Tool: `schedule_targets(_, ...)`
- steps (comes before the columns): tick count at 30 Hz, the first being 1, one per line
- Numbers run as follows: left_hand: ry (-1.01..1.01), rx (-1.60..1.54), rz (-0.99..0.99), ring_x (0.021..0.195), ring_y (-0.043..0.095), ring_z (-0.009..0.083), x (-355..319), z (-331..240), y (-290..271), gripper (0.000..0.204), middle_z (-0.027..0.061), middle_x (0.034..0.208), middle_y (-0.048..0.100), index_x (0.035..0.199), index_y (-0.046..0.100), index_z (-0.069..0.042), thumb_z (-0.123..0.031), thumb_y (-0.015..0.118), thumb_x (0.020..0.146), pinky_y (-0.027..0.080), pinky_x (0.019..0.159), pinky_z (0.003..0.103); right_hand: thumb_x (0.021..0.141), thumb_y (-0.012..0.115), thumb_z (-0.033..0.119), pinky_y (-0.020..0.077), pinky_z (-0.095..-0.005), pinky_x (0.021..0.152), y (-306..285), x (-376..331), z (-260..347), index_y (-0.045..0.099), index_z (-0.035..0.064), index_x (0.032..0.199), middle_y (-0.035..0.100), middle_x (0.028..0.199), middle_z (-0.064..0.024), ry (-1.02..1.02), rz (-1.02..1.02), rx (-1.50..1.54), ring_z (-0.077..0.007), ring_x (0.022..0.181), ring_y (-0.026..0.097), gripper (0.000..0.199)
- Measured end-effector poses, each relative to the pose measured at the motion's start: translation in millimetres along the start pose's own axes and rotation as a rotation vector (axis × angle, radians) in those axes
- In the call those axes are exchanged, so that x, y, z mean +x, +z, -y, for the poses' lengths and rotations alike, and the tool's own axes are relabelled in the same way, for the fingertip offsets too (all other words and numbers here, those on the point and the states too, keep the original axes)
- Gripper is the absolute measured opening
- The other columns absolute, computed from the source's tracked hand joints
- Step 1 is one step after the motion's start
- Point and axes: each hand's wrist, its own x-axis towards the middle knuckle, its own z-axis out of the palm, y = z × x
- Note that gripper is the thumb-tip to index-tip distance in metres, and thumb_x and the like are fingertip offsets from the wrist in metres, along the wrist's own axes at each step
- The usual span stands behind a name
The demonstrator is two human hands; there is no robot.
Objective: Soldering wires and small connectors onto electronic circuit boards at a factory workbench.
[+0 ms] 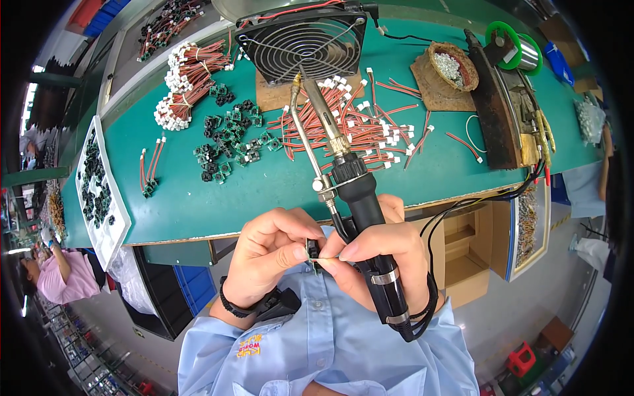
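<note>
My left hand (269, 254) is closed, its thumb and fingers pinching a small black component (312, 248) close to my chest. In my right hand (396, 254) a black soldering iron (360, 191) with a brass solder-feed tube (300, 125) is gripped, its tip pointing away toward the fan. The right thumb and forefinger also meet at the component, apparently on a thin wire end there. Beyond the iron lies a loose pile of red-and-black wire leads (356, 122) with white connectors. Left of it sit several black-and-green components (228, 135).
A black fan (304, 43) stands at the back. Bundled leads (178, 105) and a white tray of components (99, 198) lie left. Right are a bowl of small silvery pieces (449, 69), a green solder spool (505, 46), a dark stand (492, 112) and trailing black cables (475, 201).
</note>
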Motion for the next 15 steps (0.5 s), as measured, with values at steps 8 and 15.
schedule_targets(8, 0.012, 0.002, 0.002, 0.09, 0.053, 0.018, 0.1, 0.6, 0.6, 0.017, 0.0115, 0.096, 0.056, 0.097, 0.055, 0.001, -0.006, 0.061, 0.082, 0.043, 0.079, 0.03, 0.061, 0.071, -0.006, 0.0337, -0.0306, 0.064, 1.6, -0.3, 0.9, 0.053, 0.0099, 0.095, 0.057, 0.073, 0.0, 0.002, -0.034, 0.044, -0.0173, 0.056, 0.047, 0.041)
schedule_targets(15, 0.009, -0.02, 0.011, 0.089, 0.053, 0.0181, 1.2, 3.7, -0.6, 0.016, 0.0115, 0.096, 0.056, 0.097, 0.055, 0.0, -0.006, 0.061, 0.083, 0.043, 0.078, 0.03, 0.064, 0.071, -0.003, 0.0354, -0.0309, 0.067, -4.3, 1.9, 5.4, 0.052, 0.0103, 0.093, 0.06, 0.075, -0.0028, -0.005, 0.038, -0.063, -0.0186, 0.061, 0.051, 0.038)
